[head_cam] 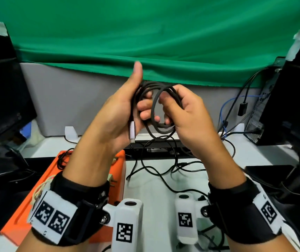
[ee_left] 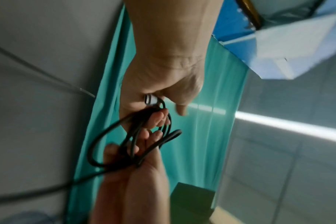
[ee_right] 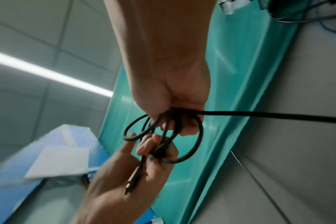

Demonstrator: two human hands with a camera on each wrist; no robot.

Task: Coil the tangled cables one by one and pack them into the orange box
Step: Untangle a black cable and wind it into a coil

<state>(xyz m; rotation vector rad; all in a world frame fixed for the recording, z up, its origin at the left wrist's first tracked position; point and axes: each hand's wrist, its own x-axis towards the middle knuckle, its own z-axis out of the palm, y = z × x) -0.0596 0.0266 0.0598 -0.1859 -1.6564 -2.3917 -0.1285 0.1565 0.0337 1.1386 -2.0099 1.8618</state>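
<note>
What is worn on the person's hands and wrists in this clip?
Both hands are bare. The left wrist and right wrist each carry a black strap with a white band printed with black square-code markers, plus a white camera housing bearing its own marker. No sleeves show.

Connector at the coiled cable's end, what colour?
White connector, clearest in the head view, against the left hand.

Green cloth (head_cam: 163,33), black monitors (head_cam: 2,91).

Orange box (head_cam: 42,188) partly behind forearm.
</note>
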